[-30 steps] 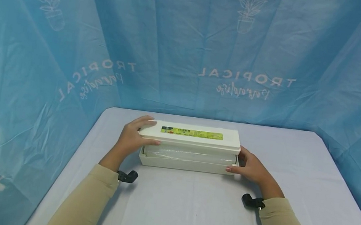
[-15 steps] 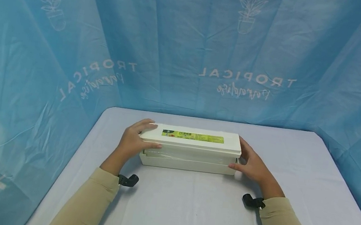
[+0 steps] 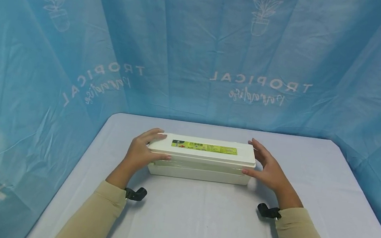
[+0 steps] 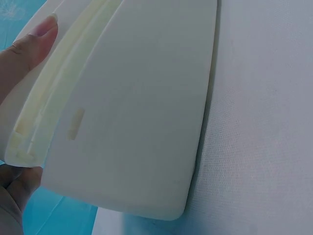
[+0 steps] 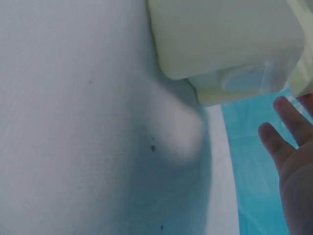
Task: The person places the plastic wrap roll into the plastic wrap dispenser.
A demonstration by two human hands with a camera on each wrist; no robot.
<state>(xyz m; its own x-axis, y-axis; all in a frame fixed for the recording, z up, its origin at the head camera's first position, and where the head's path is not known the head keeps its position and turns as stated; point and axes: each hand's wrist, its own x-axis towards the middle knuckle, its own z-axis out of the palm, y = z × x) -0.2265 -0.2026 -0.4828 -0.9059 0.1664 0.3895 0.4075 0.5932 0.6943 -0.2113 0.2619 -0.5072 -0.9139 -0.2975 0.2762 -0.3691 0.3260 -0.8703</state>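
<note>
A long white cling film box sits on the table with its roll of clear film showing in a narrow gap below the lid. The lid, bearing a yellow-green label, lies over the base. My left hand grips the lid's left end, thumb along the front and fingers over the back; the left wrist view shows its thumb on the lid. At the right end my right hand spreads its fingers around the lid, thumb at its front edge. Two of its fingers are straight and apart from the box.
A white cloth covers the table, with its rounded far edge just behind the box. Blue printed curtains hang around the back and sides. Black wrist cameras are strapped at both cuffs.
The lid has come down and slightly toward me, narrowing the gap above the base. My right hand has shifted from the base's right end up to the lid.
</note>
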